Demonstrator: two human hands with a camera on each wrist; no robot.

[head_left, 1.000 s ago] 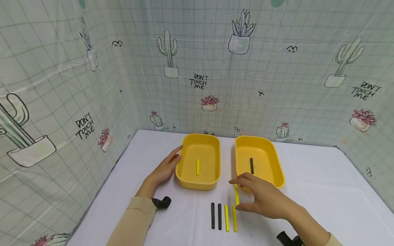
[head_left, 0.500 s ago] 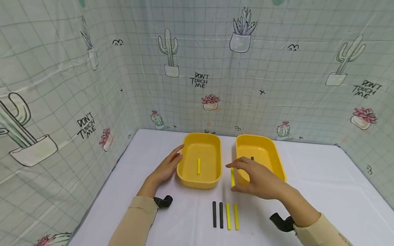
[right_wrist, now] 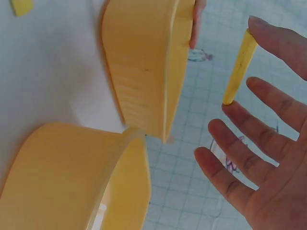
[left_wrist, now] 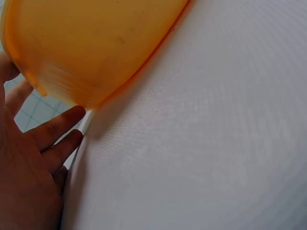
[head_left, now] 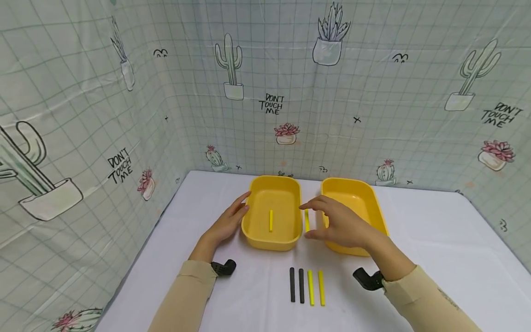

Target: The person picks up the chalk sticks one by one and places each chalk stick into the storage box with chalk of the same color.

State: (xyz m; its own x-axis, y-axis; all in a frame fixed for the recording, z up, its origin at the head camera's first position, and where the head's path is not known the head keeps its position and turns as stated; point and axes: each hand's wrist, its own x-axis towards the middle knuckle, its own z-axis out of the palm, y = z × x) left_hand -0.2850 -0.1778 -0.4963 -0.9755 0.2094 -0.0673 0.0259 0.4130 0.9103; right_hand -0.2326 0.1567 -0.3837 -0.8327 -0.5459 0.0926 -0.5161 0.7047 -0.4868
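My right hand (head_left: pixel 344 223) pinches a thin yellow stick (right_wrist: pixel 239 69) end to end between the thumb and a fingertip; the other fingers are spread. It holds the stick above the gap between two yellow plastic boxes, just right of the left box (head_left: pixel 274 193). Inside the left box lies another yellow stick (head_left: pixel 271 221). My left hand (head_left: pixel 226 223) rests its fairly straight fingers against that box's left side. The right box (head_left: pixel 379 214) stands partly behind my right hand, which hides much of its inside.
On the white tablecloth (head_left: pixel 257 295) in front of the boxes, two black sticks (head_left: pixel 296 286) and two yellow sticks (head_left: pixel 316 288) lie in a row. A cactus-print cloth (head_left: pixel 207 129) hangs behind and at the sides. A black device sits at each wrist.
My right hand has carried the pinched yellow stick forward and left, from the front of the right box to beside the left box. My left hand has stayed against its box.
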